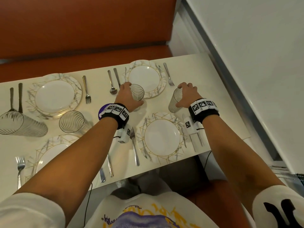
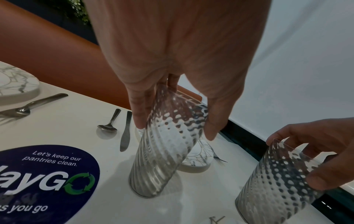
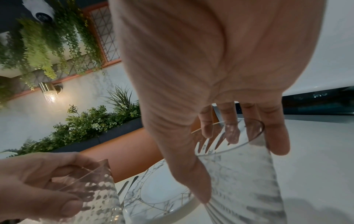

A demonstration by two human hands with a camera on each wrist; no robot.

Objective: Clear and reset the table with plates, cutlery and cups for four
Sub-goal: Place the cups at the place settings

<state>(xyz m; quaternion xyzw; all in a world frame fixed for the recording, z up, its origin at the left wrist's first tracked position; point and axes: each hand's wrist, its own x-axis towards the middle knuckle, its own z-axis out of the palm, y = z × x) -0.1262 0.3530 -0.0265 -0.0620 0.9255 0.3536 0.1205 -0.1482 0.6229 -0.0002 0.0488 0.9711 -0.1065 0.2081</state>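
My left hand [image 1: 131, 96] grips a ribbed clear glass [image 1: 137, 93] near its rim from above, its base on the white table [image 1: 205, 66] beside the far right plate [image 1: 144, 79]. In the left wrist view the fingers and thumb of my left hand [image 2: 176, 127] wrap that glass [image 2: 159, 166]. My right hand [image 1: 184, 96] grips a second ribbed glass [image 1: 175, 102] the same way, just beyond the near right plate [image 1: 162, 139]. In the right wrist view my right hand [image 3: 239, 151] has fingers over the rim of that glass [image 3: 249, 189].
Two more glasses [image 1: 72, 121] [image 1: 14, 124] stand at the left, between the far left plate [image 1: 54, 96] and the near left plate [image 1: 49, 155]. Forks, knives and spoons lie beside each plate. A purple round sticker [image 2: 47, 174] is on the table. An orange bench [image 1: 82, 30] runs behind.
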